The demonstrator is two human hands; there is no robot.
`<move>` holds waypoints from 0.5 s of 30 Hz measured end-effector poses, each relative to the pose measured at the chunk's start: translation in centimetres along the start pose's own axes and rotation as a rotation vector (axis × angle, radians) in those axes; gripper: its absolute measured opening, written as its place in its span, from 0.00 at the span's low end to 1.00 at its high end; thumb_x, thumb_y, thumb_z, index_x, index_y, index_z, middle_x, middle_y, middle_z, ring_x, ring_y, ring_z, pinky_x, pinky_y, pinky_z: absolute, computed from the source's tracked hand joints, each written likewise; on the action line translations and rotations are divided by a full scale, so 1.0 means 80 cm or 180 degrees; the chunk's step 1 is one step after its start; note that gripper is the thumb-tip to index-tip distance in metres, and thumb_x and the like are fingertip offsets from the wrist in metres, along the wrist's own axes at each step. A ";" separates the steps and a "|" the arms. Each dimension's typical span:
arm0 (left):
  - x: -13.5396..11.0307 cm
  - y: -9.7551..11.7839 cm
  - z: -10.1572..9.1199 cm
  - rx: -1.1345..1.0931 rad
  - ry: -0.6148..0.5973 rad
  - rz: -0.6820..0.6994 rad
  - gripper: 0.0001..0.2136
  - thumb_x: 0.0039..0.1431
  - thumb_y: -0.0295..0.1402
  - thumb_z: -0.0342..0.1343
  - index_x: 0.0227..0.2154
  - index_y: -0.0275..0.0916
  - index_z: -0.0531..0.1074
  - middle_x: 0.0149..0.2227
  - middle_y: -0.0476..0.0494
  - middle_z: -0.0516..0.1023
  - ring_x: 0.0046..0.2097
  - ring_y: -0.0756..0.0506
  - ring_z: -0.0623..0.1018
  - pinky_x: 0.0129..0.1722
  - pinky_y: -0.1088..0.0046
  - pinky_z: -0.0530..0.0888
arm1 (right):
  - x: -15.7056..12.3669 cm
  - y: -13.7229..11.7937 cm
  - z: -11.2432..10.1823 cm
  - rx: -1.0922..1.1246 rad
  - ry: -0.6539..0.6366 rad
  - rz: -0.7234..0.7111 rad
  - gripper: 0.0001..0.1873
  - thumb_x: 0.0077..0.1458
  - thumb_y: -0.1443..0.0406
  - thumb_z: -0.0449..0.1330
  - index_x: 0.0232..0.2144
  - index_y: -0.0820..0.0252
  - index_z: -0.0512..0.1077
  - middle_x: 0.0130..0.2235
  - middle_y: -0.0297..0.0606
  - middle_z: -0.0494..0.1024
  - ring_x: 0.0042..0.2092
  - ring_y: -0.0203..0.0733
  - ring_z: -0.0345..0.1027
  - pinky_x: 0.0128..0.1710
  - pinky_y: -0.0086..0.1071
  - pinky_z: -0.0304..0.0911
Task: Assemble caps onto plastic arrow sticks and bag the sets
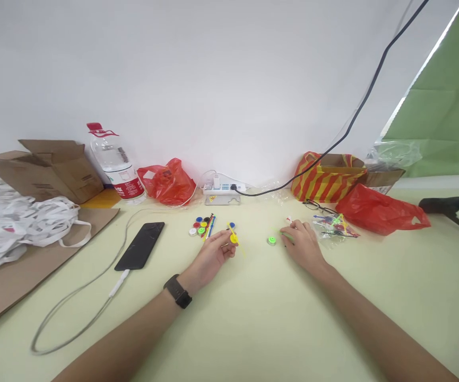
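Observation:
My left hand (pixel 213 250) pinches a small yellow plastic disc (pixel 234 239) together with a thin yellow stick (pixel 231 228) that slants across it. Just beyond those fingers lies a blue disc (pixel 232 225). My right hand (pixel 304 245) is low over the table with its fingers curled together; what they hold, if anything, is hidden. By its fingertips is a small white piece with a red tip (pixel 288 219). To the left of that hand sits a bright green disc (pixel 271 241). Several coloured discs (pixel 201 224) and thin sticks (pixel 212 225) are grouped left of my left hand.
A clear bag of coloured parts (pixel 335 225) lies right of my right hand, beside a red plastic bag (pixel 380 209). A power strip (pixel 223 188) stands by the wall. At left are a phone (pixel 140 246) on a cable, a water bottle (pixel 120 167) and white straps (pixel 26 228).

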State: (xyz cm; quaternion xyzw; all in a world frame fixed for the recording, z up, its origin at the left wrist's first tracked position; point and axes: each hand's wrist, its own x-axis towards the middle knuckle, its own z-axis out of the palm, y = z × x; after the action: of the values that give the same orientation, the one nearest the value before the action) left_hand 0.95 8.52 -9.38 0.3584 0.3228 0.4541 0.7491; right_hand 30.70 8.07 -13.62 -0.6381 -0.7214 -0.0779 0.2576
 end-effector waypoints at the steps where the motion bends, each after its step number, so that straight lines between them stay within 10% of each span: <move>1: 0.000 0.000 0.000 0.0029 -0.0001 -0.0005 0.11 0.56 0.36 0.69 0.36 0.36 0.75 0.33 0.46 0.77 0.33 0.51 0.77 0.35 0.76 0.72 | 0.000 0.000 0.001 0.0008 0.0000 -0.0002 0.09 0.64 0.65 0.57 0.38 0.54 0.78 0.40 0.42 0.74 0.42 0.51 0.64 0.43 0.42 0.59; 15: -0.003 0.003 0.003 0.0254 -0.0143 -0.0093 0.14 0.54 0.37 0.70 0.39 0.37 0.76 0.34 0.46 0.77 0.34 0.50 0.75 0.36 0.74 0.69 | 0.001 -0.019 -0.017 0.0558 0.0423 -0.0028 0.08 0.68 0.64 0.51 0.39 0.55 0.71 0.42 0.41 0.79 0.47 0.51 0.69 0.48 0.43 0.57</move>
State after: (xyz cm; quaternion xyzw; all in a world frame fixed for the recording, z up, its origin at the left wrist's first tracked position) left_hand 0.94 8.29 -9.02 0.3934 0.3290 0.4217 0.7478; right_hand 29.64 7.32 -12.08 -0.6034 -0.7096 -0.0578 0.3593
